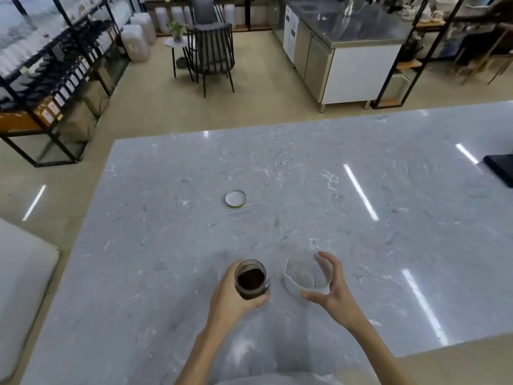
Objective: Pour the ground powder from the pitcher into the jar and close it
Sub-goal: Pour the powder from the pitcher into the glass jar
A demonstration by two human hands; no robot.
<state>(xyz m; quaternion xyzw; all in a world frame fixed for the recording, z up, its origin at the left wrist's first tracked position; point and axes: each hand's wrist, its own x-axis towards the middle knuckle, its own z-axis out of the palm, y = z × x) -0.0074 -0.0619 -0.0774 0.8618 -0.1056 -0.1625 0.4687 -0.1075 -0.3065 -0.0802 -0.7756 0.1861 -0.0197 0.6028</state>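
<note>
A person's left hand (pixel 231 294) wraps around a glass jar (pixel 252 279) standing upright on a grey marble-patterned table (pixel 277 176), fingers curled about its side and thumb at its base. The jar's mouth is uncovered and dark ground powder (pixel 251 279) fills it near to the top. Just to the right of the jar, a clear pitcher (pixel 306 275) stands on the table with only a faint dusting and a thin dark streak on its inner wall. The right hand (pixel 331 287) is spread wide around the pitcher, the fingertips at its far rim and the thumb below its near edge; whether the fingers touch the glass cannot be told. The jar's metal lid (pixel 235 198) lies well beyond the jar toward the table's middle, its pale inner side up. Farther right of the jar, at the table's edge, sits the corner of a flat black object (pixel 501 169). Beyond the table, far from the jar, stand a black slatted chair (pixel 212 55), a small round side table with a potted plant (pixel 176 30), a steel-topped counter (pixel 349 29) and black shelving (pixel 55 73) stocked with dark packets bearing white labels, too blurred to read. No brand or writing is legible on the jar, lid or pitcher.
</note>
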